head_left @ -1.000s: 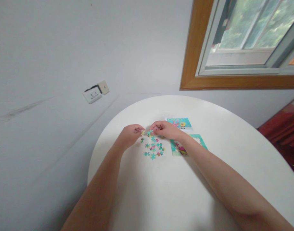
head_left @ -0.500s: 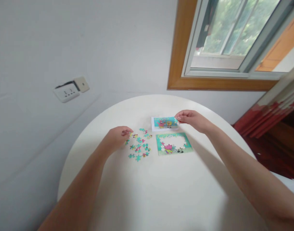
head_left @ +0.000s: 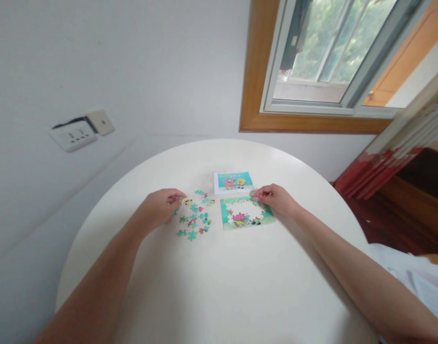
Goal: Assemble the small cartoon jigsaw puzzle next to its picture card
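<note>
On the round white table, a jigsaw puzzle lies partly assembled, its teal border and a pink figure in place around a bare white middle. My right hand is at its upper right edge, thumb and fingers pinched on what looks like a small puzzle piece, mostly hidden. To the left lie several loose puzzle pieces in teal, pink and yellow. My left hand rests at the upper left of these pieces with its fingers closed together; whatever they hold is hidden. Behind the puzzle is a picture card showing cartoon figures.
The round white table stands close to a white wall with a socket panel. A wood-framed window is beyond it, with a red and white curtain at right. White papers or cloth show at the right edge.
My right hand has moved from the picture card's right edge down toward me, to the puzzle's upper right edge. My left hand stays by the loose pieces. The view has shifted slightly right.
</note>
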`<state>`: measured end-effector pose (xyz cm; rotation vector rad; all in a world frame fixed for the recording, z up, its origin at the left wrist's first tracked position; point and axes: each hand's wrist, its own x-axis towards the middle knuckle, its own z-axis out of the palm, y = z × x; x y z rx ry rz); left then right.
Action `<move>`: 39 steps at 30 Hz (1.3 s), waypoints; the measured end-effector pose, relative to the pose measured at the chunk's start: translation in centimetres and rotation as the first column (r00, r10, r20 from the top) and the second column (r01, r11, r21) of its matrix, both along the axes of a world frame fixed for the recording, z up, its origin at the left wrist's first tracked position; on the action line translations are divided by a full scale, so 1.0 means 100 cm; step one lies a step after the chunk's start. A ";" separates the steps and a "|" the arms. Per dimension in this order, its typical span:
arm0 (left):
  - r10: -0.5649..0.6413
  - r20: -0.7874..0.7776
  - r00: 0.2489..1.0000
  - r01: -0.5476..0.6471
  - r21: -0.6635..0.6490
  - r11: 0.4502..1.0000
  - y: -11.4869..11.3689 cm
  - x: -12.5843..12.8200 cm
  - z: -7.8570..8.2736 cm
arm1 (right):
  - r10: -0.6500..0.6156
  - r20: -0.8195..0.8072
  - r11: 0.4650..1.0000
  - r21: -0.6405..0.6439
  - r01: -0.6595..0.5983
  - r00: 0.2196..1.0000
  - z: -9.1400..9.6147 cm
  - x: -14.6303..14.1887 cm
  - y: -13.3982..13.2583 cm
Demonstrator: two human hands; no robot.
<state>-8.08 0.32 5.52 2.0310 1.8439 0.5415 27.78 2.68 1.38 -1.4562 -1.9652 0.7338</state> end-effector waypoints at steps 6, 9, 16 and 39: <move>0.006 -0.015 1.000 -0.006 0.012 1.000 -0.001 0.002 0.003 | 0.008 0.187 0.972 0.227 -0.051 0.982 -0.006 0.002 0.000; 0.004 -0.017 1.000 -0.003 0.024 1.000 -0.001 0.001 0.003 | -0.006 0.230 0.954 0.292 -0.063 0.973 -0.004 0.006 -0.003; -0.007 -0.008 1.000 0.008 0.029 1.000 0.001 -0.002 -0.001 | 0.032 0.330 0.946 0.295 -0.136 0.943 0.001 0.011 -0.010; 0.009 -0.019 1.000 -0.009 0.007 1.000 0.000 0.001 0.003 | 0.114 0.377 0.919 0.313 -0.242 0.919 0.006 0.016 -0.012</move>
